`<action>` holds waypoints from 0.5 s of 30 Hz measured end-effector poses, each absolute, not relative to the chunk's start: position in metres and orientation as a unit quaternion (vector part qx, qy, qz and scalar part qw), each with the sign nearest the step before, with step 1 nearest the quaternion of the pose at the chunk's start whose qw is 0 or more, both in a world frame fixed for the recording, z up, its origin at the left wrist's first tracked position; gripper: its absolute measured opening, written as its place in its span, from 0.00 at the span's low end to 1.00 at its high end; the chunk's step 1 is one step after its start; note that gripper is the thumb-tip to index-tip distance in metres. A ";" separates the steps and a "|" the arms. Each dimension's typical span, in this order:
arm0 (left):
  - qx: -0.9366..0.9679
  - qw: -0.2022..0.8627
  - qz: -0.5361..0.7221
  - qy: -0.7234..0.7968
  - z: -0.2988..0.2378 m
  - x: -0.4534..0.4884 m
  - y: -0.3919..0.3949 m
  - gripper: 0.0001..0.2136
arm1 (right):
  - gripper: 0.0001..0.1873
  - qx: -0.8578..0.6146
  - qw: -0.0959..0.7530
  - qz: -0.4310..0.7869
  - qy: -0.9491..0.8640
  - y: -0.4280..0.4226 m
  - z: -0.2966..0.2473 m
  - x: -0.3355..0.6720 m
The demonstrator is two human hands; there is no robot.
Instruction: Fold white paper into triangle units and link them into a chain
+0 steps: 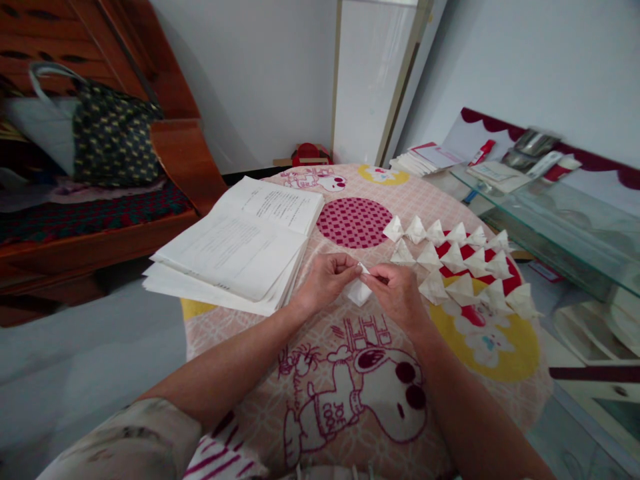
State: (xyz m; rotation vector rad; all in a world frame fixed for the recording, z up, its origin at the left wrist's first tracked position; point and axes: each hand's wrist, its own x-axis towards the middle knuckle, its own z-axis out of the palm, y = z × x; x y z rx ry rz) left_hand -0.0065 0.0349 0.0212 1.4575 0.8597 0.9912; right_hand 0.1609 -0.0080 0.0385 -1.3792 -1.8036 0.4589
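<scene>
A small piece of folded white paper is pinched between my two hands above the middle of the round table. My left hand grips its upper left edge with thumb and forefinger. My right hand pinches the same paper from the right, close to the left fingertips. To the right of my hands, several folded paper shapes with pointed tops stand in rows. An open book with loose white pages lies to the left of my hands.
A patterned cloth with cartoon figures covers the round table. On the right, a glass shelf carries metal bowls, a red tube and papers. A wooden bench with a dark patterned bag stands at the left.
</scene>
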 end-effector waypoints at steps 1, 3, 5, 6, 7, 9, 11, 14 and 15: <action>0.616 0.553 0.426 0.366 0.021 -0.006 0.035 0.14 | 0.19 -0.546 0.402 0.181 -0.712 -0.008 0.038 0.161; 0.602 0.560 0.434 0.368 0.021 -0.006 0.035 0.14 | 0.16 -0.548 0.409 0.186 -0.705 -0.007 0.037 0.161; 0.578 0.579 0.442 0.367 0.021 -0.006 0.035 0.15 | 0.11 -0.542 0.428 0.217 -0.690 -0.007 0.037 0.163; 0.564 0.588 0.449 0.365 0.021 -0.006 0.035 0.16 | 0.08 -0.535 0.445 0.243 -0.676 -0.007 0.037 0.164; 0.551 0.594 0.459 0.364 0.021 -0.007 0.036 0.16 | 0.06 -0.527 0.467 0.270 -0.657 -0.007 0.038 0.165; 0.530 0.595 0.484 0.362 0.022 -0.007 0.036 0.17 | 0.06 -0.517 0.520 0.310 -0.606 -0.008 0.039 0.165; 0.520 0.582 0.509 0.361 0.023 -0.008 0.037 0.17 | 0.07 -0.517 0.575 0.317 -0.549 -0.007 0.041 0.165; 0.516 0.566 0.535 0.357 0.024 -0.010 0.038 0.18 | 0.09 -0.518 0.611 0.319 -0.506 -0.007 0.044 0.165; 0.516 0.563 0.539 0.354 0.024 -0.011 0.038 0.18 | 0.10 -0.517 0.604 0.331 -0.508 -0.006 0.045 0.165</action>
